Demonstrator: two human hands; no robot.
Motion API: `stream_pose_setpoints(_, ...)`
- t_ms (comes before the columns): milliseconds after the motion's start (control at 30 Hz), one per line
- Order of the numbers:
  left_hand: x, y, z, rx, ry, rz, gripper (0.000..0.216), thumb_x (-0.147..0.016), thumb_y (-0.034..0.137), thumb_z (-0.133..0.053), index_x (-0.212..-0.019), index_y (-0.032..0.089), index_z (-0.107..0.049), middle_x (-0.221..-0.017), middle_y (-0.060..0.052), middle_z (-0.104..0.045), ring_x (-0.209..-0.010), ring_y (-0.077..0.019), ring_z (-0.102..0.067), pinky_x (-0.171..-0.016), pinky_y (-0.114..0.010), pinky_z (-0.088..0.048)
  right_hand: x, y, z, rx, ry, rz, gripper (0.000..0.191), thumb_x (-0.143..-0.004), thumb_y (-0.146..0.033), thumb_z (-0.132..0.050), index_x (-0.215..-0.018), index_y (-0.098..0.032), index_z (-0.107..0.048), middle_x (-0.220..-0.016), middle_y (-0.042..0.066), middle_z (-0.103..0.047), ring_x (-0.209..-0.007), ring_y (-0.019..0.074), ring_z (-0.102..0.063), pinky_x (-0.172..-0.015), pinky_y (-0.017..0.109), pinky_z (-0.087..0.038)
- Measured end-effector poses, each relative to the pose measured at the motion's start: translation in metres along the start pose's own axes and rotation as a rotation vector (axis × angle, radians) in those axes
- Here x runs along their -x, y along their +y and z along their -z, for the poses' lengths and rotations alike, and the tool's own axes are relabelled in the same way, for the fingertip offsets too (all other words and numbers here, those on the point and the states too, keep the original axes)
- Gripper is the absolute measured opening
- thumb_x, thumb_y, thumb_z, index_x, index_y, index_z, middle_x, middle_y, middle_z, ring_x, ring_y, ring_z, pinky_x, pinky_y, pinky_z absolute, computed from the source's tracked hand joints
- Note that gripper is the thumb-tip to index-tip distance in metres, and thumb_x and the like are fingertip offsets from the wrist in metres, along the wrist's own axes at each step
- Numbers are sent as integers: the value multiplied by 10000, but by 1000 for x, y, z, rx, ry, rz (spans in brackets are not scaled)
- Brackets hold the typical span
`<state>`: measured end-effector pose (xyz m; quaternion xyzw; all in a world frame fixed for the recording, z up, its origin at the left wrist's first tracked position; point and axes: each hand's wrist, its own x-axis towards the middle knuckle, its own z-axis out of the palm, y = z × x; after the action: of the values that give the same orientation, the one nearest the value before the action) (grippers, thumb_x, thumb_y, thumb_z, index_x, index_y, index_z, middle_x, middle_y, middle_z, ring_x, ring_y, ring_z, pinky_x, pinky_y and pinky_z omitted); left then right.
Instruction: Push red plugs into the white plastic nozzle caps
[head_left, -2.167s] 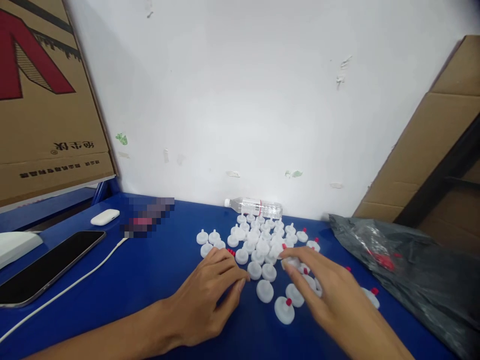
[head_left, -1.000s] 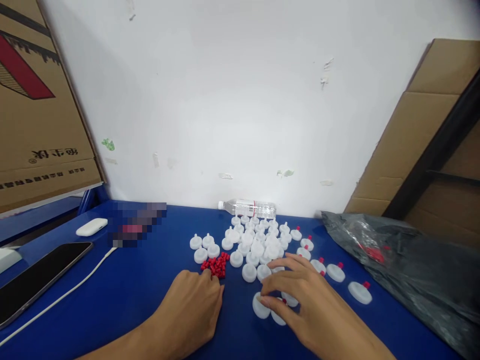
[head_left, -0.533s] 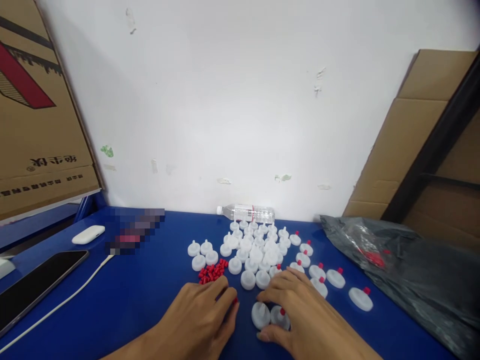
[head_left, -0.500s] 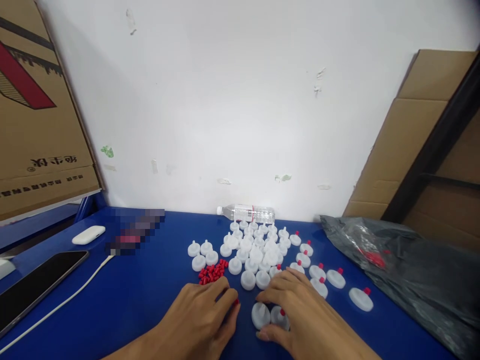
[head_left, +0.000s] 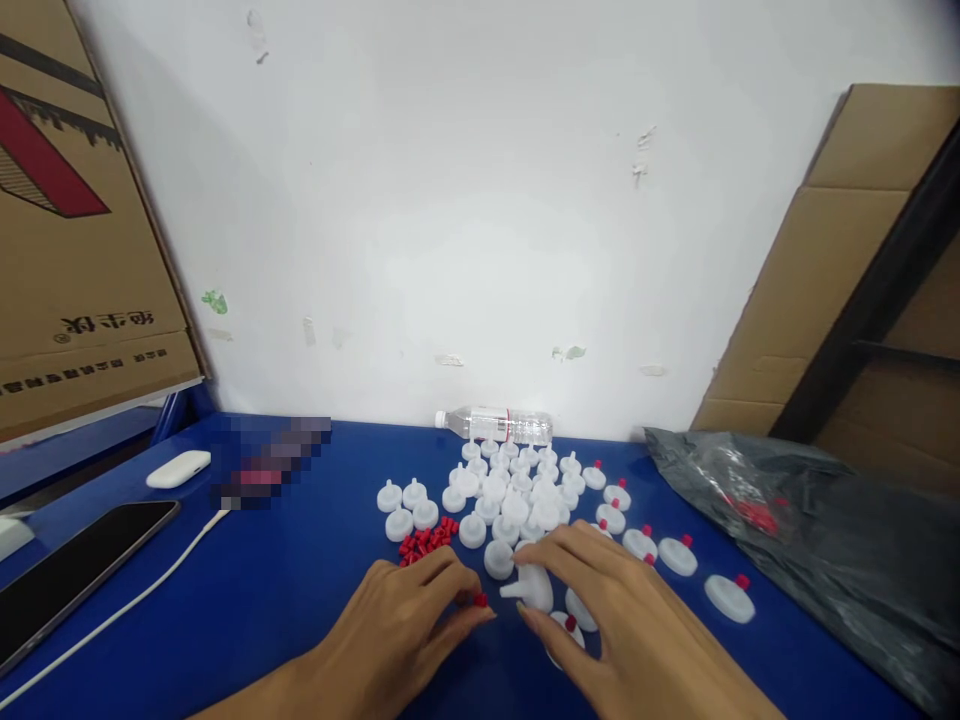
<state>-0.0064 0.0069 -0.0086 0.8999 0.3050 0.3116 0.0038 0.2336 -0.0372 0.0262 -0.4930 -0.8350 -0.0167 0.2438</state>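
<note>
My left hand (head_left: 405, 630) rests low on the blue table (head_left: 285, 580) and pinches a small red plug (head_left: 480, 600) between thumb and finger. My right hand (head_left: 622, 630) holds a white round cap (head_left: 534, 588) tipped on its side, with its nozzle pointing at the plug. The two parts are a short gap apart. A small heap of red plugs (head_left: 426, 538) lies just beyond my left fingers. Several white caps (head_left: 510, 490) are clustered behind both hands. White caps with red plugs fitted (head_left: 679, 555) lie in a row to the right.
A clear water bottle (head_left: 495, 423) lies by the white wall. A black plastic bag (head_left: 817, 545) covers the right side. At the left are a dark phone (head_left: 71, 570), a white cable (head_left: 127, 600) and a white case (head_left: 178, 467). Cardboard boxes (head_left: 75, 230) stand on both sides.
My right hand has lifted a white cap off the table and tipped it sideways. My left hand has brought a red plug up to the cap's nozzle.
</note>
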Motion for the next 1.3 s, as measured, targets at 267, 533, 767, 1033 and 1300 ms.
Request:
stream_pose_setpoints(267, -1, 0, 2, 25, 32, -24, 206, -1027, 405, -520, -942, 236, -599, -799, 63, -700, -586, -100, -637, -528, -265, -346, -7, -1, -5, -54, 1, 57, 513, -742, -127, -830, -1173, -334, -643, -1212, -5, -681, -1106, 244, -663, -921, 372, -573)
stream_pose_setpoints(533, -2, 3, 1, 23, 63, -60, 188, -1036, 378, -508, -963, 231, -599, -818, 50, -696, -586, -103, -647, -505, -263, -352, -11, -9, -6, -3, 136, 130, 537, -604, -212, -941, -1087, -289, -717, -1065, -9, -761, -962, 247, -720, -824, 342, -602)
stream_pose_setpoints(767, -3, 0, 0, 45, 65, -101, 233, -1073, 347, -412, -1015, 223, -601, -863, 16, -718, -644, -117, -679, -520, -240, -380, -12, -11, -1, -3, 222, 191, 486, -627, -340, -935, -1061, -235, -743, -968, 11, -781, -890, 215, -731, -798, 281, -597)
stream_pose_setpoints(1033, -5, 15, 16, 207, -2, -18, 408, -1090, 336, -308, -821, 197, -582, -718, -7, -623, -586, -115, -568, -568, -223, -418, -13, -18, -2, -129, 194, 172, 371, -700, -356, -894, -1030, -266, -750, -911, -7, -762, -883, 180, -714, -806, 254, -570)
stream_pose_setpoints(1300, -1, 16, 20, 143, -65, -49, 477, -1091, 366, -247, -854, 196, -624, -746, -38, -644, -617, -140, -582, -600, -257, -449, -18, -21, 3, -108, -11, 162, 304, -763, -248, -842, -1050, -291, -750, -989, -15, -767, -943, 182, -714, -782, 225, -585)
